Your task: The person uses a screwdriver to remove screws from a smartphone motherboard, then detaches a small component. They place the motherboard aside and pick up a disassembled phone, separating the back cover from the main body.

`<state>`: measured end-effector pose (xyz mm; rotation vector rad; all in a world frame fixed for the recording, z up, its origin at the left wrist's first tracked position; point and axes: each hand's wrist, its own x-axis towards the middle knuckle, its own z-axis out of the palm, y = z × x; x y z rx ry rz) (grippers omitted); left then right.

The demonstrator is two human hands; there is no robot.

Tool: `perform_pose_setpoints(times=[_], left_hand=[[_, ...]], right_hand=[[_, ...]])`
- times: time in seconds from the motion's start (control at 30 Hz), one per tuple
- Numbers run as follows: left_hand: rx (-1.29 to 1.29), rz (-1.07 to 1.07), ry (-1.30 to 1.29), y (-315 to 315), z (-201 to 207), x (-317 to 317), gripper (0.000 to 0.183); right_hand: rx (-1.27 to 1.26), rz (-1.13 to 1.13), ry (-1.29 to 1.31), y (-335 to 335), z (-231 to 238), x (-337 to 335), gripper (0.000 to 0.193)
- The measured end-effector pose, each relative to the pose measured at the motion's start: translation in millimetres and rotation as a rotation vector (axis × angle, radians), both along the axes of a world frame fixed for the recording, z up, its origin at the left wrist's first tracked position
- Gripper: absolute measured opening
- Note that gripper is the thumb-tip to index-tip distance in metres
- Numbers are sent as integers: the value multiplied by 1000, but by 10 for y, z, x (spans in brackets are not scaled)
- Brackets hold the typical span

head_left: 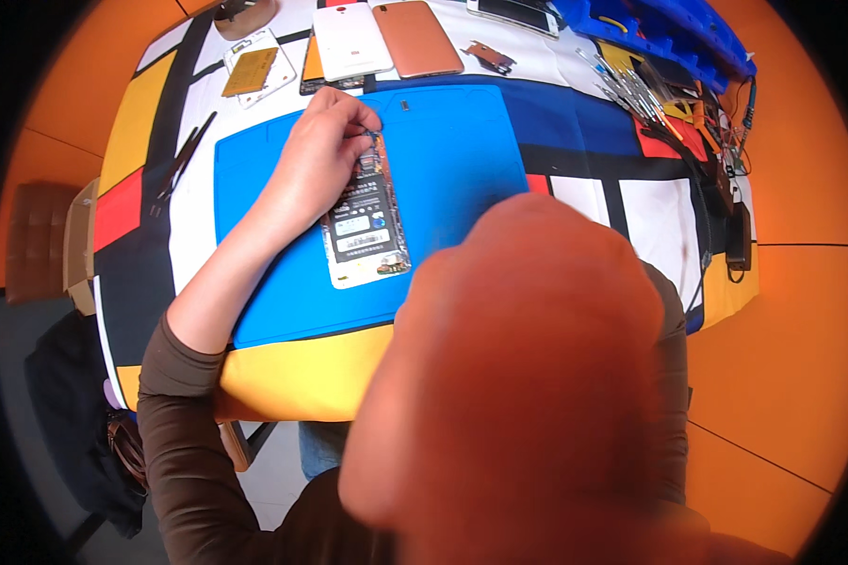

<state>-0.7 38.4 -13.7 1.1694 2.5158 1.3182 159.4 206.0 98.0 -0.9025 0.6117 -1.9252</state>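
Note:
An opened smartphone (363, 215) lies lengthwise on a blue work mat (457, 160), its black battery and inner boards exposed. At the phone's far end is my left hand (322, 141), thumb and forefinger pinched together by the upper corner. Its fingertips cover that spot, so what lies between them is hidden. Very close to the camera, my right hand (537, 348) looms large and blurred over the lower right. Its fingers are smeared, and it hides part of the mat and table. A tiny dark metal part (405, 105) rests on the mat beyond the phone.
Behind the mat lie a white phone cover (350, 42), a copper-coloured one (416, 40) and a phone frame with a gold battery (252, 72). Dark tweezers (190, 155) are at left. Thin tools (636, 94) and a blue parts organizer (669, 33) occupy the far right.

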Motion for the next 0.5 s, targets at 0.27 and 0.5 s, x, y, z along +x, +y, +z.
perform_pose_setpoints(times=[0.27,0.5], left_hand=[[-68,-15,-70,-33,42,-13,19],[-39,-22,-83,-35,49,-1,17]], right_hand=[[-35,-54,68,267,-107,291,25],[-32,-68,108,196,-164,281,24]])
